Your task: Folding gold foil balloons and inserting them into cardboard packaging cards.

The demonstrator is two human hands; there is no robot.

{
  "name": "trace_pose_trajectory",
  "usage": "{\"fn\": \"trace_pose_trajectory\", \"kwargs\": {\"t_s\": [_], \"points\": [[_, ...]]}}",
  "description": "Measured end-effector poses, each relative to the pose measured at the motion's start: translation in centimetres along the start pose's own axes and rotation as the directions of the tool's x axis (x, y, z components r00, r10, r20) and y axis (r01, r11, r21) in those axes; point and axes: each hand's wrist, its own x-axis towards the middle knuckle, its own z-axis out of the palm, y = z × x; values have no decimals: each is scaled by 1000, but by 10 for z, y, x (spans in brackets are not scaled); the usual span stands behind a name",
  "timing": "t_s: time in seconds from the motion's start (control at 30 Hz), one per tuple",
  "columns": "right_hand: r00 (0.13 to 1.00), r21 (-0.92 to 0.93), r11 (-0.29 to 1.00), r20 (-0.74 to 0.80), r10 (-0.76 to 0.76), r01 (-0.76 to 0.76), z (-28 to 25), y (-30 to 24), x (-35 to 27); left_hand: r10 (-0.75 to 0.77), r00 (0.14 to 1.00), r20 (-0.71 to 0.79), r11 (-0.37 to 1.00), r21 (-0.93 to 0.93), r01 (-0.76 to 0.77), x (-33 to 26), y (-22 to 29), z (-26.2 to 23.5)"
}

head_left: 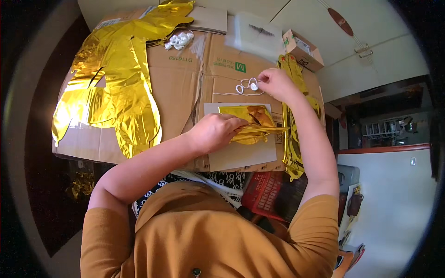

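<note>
Your left hand (215, 133) grips gold foil (257, 131) over the white sheet (242, 156); gently straighten the string (239, 88) your right hand (280, 85) pinches.

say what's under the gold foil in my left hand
A white sheet shows under the foil, with cardboard below that. The foil and your left hand cover part of the sheet, so anything hidden there cannot be seen.
</note>
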Motion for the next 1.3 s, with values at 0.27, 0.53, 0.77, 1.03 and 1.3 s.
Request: {"fn": "trace_pose_trajectory", "kwargs": {"t_s": [0.27, 0.53, 0.77, 1.03, 1.3], "points": [[997, -57, 997, 42, -59, 61, 20, -32, -8, 94, 989, -110, 994, 66, -87, 0, -5, 9], [985, -124, 991, 153, 79, -60, 28, -50, 13, 114, 984, -134, 992, 67, -106, -2, -4, 7], [908, 652, 632, 328, 262, -418, -2, -35, 18, 107, 985, -137, 994, 44, -102, -1, -4, 8], [944, 420, 846, 176, 279, -328, 20, 5, -5, 90, 991, -98, 996, 32, -87, -1, -5, 9], [983, 117, 993, 181, -33, 11, -8, -17, -17, 95, 989, -114, 995, 34, -91, -1, -5, 8]]}}
